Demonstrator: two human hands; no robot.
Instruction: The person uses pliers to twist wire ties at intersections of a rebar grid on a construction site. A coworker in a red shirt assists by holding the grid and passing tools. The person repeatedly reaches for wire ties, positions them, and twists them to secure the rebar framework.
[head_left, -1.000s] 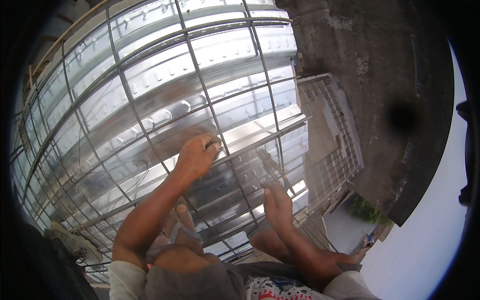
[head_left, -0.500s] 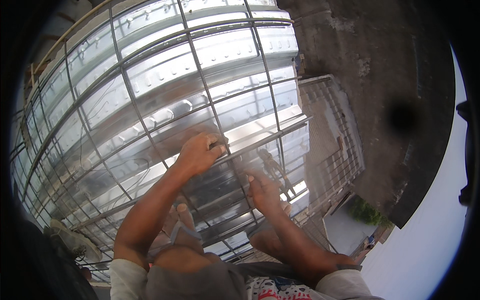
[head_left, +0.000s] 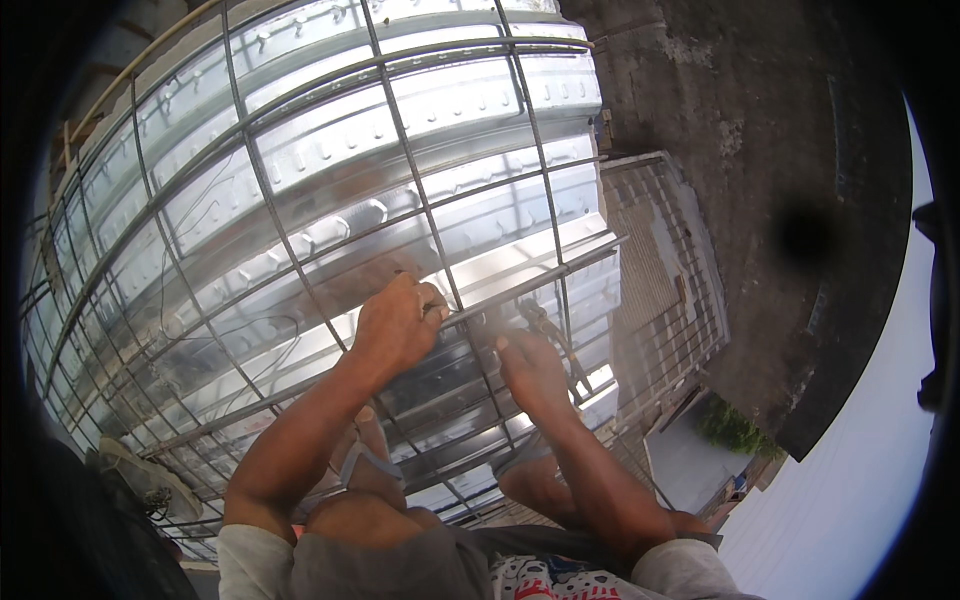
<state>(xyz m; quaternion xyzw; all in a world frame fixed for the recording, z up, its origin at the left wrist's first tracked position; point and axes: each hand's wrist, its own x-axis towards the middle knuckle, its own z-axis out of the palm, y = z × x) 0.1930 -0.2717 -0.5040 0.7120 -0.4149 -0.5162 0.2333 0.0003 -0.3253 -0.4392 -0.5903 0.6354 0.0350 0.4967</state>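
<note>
A grid of thin steel reinforcing bars lies over shiny ribbed metal decking. My left hand is closed in a pinch beside a bar crossing; what its fingertips hold is too small to make out. Just to the right, my right hand has its thumb and fingers pressed together close to another bar, and its grip is likewise unclear. A pair of pincers with long handles rests on the decking beyond my right hand, partly under a bar.
Loose thin wire curls on the decking at left. A shoe stands on the grid at lower left. The decking ends at right, above a lower tiled roof and a dark wall. My bare feet are below my hands.
My left hand has turned and come slightly back toward me, its fingers still pinched. The right hand has shifted a little and rotated, with the fingertips remaining near the bar. The pincers stay put.
</note>
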